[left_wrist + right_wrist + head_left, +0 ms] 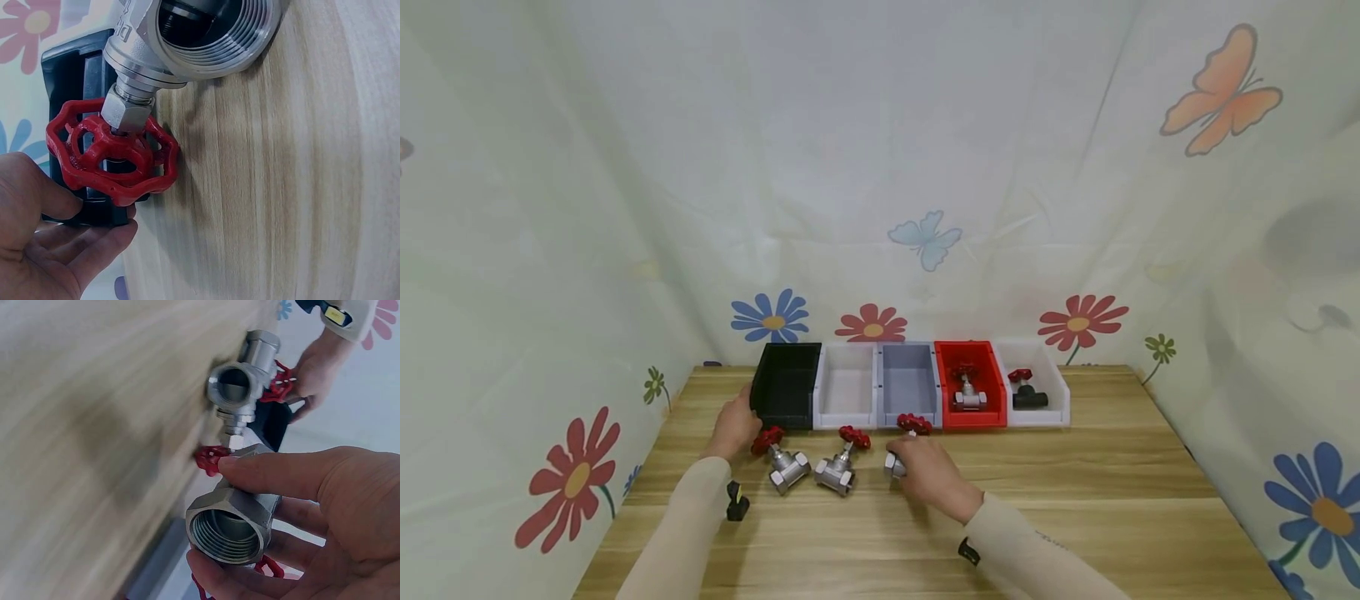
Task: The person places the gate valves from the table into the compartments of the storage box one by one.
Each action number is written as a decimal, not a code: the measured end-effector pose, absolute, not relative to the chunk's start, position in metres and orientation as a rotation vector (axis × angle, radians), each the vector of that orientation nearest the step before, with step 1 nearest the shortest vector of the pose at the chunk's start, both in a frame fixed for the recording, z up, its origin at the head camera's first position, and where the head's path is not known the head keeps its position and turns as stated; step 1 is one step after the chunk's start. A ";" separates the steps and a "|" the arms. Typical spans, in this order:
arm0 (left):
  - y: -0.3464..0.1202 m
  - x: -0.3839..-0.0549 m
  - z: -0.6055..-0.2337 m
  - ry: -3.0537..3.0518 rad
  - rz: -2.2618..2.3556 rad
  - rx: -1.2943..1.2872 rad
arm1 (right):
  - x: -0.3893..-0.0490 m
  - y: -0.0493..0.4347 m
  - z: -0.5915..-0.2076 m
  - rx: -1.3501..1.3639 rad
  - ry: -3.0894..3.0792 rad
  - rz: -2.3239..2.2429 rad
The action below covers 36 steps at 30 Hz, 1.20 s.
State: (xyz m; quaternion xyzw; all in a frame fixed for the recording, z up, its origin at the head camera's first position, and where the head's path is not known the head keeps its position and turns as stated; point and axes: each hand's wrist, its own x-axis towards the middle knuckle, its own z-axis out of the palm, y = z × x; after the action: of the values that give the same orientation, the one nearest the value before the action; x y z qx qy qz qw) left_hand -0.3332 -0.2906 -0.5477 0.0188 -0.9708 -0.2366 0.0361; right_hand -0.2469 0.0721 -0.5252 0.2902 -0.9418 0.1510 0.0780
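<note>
My left hand [735, 427] grips the left side of the black bin [786, 385], thumb and fingers pinching its wall in the left wrist view. My right hand [934, 479] holds a steel gate valve [234, 501] by its body, thumb on one side and fingers on the other. The valve's red handwheel [914, 424] points toward the bins, and its threaded opening shows in the right wrist view. Two more steel gate valves with red handwheels lie on the table between my hands, a left one [789, 473] and a middle one [835, 472].
Right of the black bin stand a white bin [844, 422], a grey-blue bin [910, 392], a red bin [973, 419] holding a steel valve, and another white bin [1054, 415] holding a black-bodied valve with a red handwheel. A flowered curtain [850, 167] surrounds the wooden table [850, 558].
</note>
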 end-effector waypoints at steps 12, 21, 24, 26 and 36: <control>-0.291 -0.332 -0.549 -2.993 -0.724 0.064 | -0.250 0.080 -0.498 0.901 -2.830 0.493; -0.291 -0.333 -0.549 -2.985 -0.726 0.067 | -0.262 0.088 -0.478 1.029 -2.837 0.465; -0.290 -0.333 -0.548 -2.981 -0.730 0.070 | -0.268 0.090 -0.473 1.059 -2.849 0.449; -0.289 -0.333 -0.548 -2.982 -0.735 0.077 | -0.272 0.091 -0.470 1.061 -2.867 0.437; -0.289 -0.332 -0.548 -2.994 -0.720 0.076 | -0.290 0.091 -0.467 1.049 -2.902 0.407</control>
State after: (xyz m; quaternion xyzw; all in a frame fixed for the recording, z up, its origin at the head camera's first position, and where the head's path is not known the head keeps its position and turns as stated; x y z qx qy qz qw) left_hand -0.3323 -0.2893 -0.5475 0.0248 -0.9715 -0.2337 0.0304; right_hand -0.2902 0.0907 -0.4673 0.3371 -0.9322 0.1306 0.0144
